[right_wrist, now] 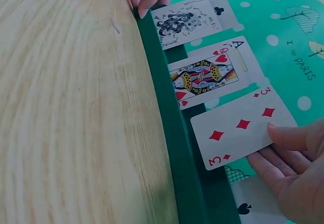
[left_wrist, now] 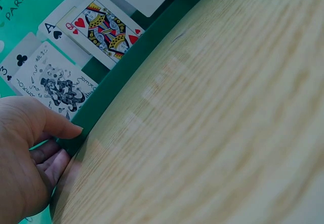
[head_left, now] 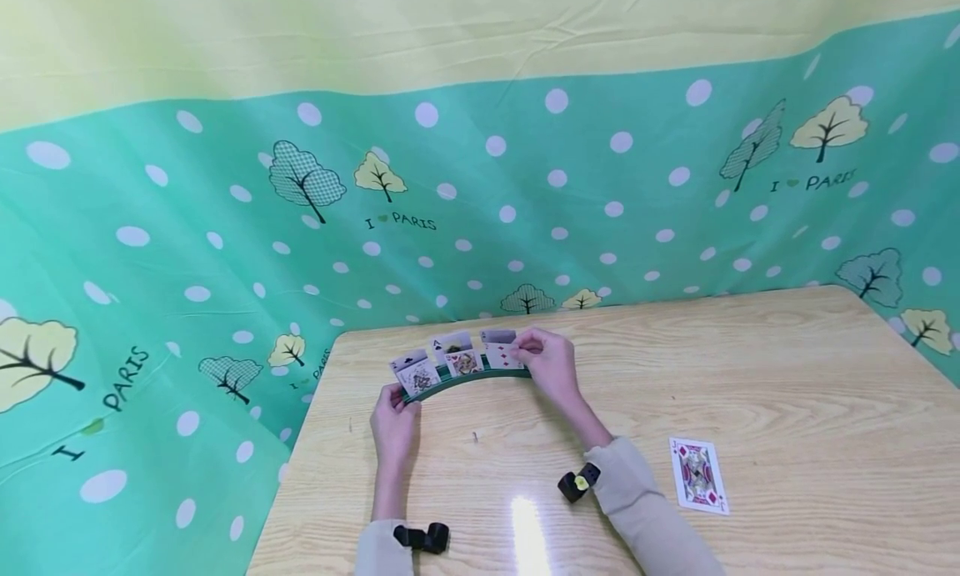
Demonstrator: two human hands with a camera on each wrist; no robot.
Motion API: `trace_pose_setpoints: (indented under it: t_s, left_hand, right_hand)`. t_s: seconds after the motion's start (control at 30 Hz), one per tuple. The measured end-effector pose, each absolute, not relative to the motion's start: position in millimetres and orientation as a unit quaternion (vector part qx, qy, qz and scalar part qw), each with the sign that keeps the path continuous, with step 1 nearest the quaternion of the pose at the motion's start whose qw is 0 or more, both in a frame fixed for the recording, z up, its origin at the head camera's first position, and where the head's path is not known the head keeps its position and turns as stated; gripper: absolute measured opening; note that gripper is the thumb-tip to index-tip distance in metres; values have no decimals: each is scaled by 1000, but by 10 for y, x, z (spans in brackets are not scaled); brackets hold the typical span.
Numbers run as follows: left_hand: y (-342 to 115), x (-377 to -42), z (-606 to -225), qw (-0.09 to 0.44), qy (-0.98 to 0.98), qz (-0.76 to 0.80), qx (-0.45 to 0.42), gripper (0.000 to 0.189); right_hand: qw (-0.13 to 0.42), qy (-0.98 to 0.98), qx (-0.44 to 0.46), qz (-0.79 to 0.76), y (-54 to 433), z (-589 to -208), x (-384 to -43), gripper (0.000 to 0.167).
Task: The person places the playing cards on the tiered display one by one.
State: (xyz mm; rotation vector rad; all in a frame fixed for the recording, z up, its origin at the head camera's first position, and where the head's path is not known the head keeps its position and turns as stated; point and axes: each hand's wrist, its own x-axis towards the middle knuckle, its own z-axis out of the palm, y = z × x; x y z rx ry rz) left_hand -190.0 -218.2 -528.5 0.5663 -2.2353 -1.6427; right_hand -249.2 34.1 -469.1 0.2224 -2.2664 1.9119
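A curved green card holder (head_left: 471, 378) stands on the table with playing cards upright in it. My left hand (head_left: 393, 428) grips its left end, the thumb on the front edge. Near that hand are a joker (left_wrist: 59, 84) and, behind it, a three of clubs (left_wrist: 21, 57). In the middle, a queen of hearts (left_wrist: 105, 29) overlaps an ace of spades (left_wrist: 66, 34). My right hand (head_left: 551, 366) pinches the three of diamonds (right_wrist: 243, 125) by its upper part, its lower edge at the holder. Behind it a card with a black spade (right_wrist: 258, 201) is partly hidden.
A face card with red diamonds (head_left: 698, 474) lies face up on the wooden table (head_left: 787, 393), right of my right forearm. A green dotted curtain (head_left: 465, 226) hangs behind the table and along its left side. Each sleeve carries a small black wrist camera (head_left: 423, 538).
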Motion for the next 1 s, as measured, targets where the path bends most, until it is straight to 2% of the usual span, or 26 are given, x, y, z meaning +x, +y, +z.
trace_pose_setpoints:
  t_s: [1.0]
  left_hand:
    - [-2198, -1914, -5307, 164, -787, -562, 194, 39]
  right_hand:
    - [110, -766, 82, 628, 334, -4765, -2510, 9]
